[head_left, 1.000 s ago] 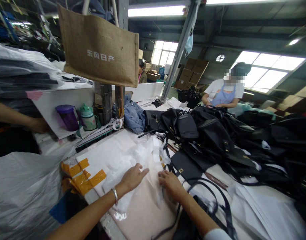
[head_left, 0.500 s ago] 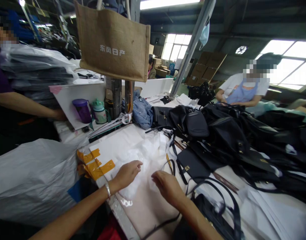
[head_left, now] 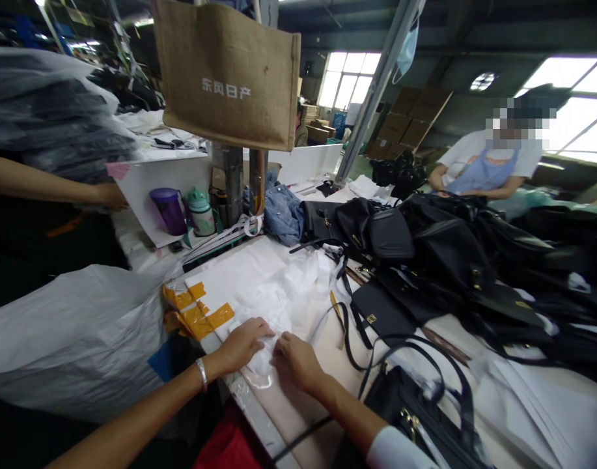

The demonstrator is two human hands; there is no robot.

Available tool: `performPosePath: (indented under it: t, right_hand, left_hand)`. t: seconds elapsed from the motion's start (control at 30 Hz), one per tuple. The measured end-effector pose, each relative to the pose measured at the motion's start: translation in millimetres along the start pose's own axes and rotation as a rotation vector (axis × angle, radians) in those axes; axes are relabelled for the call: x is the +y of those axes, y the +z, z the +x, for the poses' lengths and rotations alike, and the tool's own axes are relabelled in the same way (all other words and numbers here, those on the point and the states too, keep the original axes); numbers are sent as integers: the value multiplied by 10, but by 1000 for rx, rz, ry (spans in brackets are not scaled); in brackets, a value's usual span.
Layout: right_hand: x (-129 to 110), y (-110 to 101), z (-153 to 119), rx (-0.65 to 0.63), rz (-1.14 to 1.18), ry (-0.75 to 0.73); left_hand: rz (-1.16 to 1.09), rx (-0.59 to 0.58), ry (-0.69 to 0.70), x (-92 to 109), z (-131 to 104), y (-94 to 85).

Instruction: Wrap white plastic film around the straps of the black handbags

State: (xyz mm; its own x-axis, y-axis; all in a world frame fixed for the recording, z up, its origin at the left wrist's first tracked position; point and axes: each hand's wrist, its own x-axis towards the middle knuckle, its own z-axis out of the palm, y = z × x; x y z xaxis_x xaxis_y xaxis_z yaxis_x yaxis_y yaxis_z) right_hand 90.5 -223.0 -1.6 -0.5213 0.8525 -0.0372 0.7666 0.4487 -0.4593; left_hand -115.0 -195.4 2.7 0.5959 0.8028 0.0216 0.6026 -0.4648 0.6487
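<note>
Thin white wrapping material (head_left: 278, 293), crumpled and partly see-through, lies on the pale worktable (head_left: 305, 417). On its near end rests my left hand (head_left: 244, 342), fingers pinched together; whether they grip the sheet is hard to make out. My right hand (head_left: 298, 361) is close beside it, fingers curled at the edge of the white material, their tips partly hidden. A black handbag (head_left: 400, 404) with long handles lies to the right of my right forearm. Beyond it sits a flat black bag (head_left: 381, 309) with a gold clasp.
Black bags (head_left: 449, 254) pile up along the right. Orange tape (head_left: 200, 312) covers the table's left corner. A purple cup (head_left: 168, 212) and a green bottle (head_left: 200, 212) stand behind. A burlap bag (head_left: 230, 78) hangs above. One person's arm (head_left: 49, 185) reaches in from the left; another person (head_left: 493, 163) stands back right.
My right hand has moved left and now sits next to my left hand. The view has shifted, showing more of the black handbag. The arm at the left has moved within the view.
</note>
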Motion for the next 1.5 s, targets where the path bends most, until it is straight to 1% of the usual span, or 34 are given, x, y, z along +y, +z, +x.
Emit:
performPosePath:
  t: [0.13,0.3,0.4,0.53,0.67,0.83,0.9,1.0,1.07,1.17,1.27,1.4,1.5]
  right_hand:
    - [-8,-40,-30,1,-6,-6]
    - [-125,-61,-17,-112,-75,-135]
    - [-139,-61,26,-137,-56,-139]
    - [-40,-127,56,-120,43,-102]
    - [91,-212,35,-98,189,-36]
    - [150,-210,-28,-98,356,12]
    - [151,-192,-54,-112,417,11]
    - [162,-173,-90,-130,462,24]
    - [175,-175,-113,-124,448,46]
    - [164,-196,-148,-85,368,70]
    - [91,-197,-162,-52,255,42]
    - [-28,-127,-116,-96,142,-47]
    - [-35,-89,-79,-121,108,-77]
  left_hand:
    - [-10,2,17,-25,-21,0]
    - [-25,2,33,-28,-21,11]
    - [-50,-2,39,-42,-23,12]
    - [-74,-13,51,-84,-29,-7]
    - [-127,-33,77,-85,-23,-69]
    - [-288,-28,77,26,15,-134]
    - [-313,-22,62,79,50,-120]
    - [-287,-7,54,134,124,-51]
    - [-259,-6,60,141,172,5]
    - [-257,-11,60,109,216,68]
    - [-269,-11,56,56,221,94]
    - [-287,-15,50,12,206,105]
    - [-313,-18,48,-7,193,97]
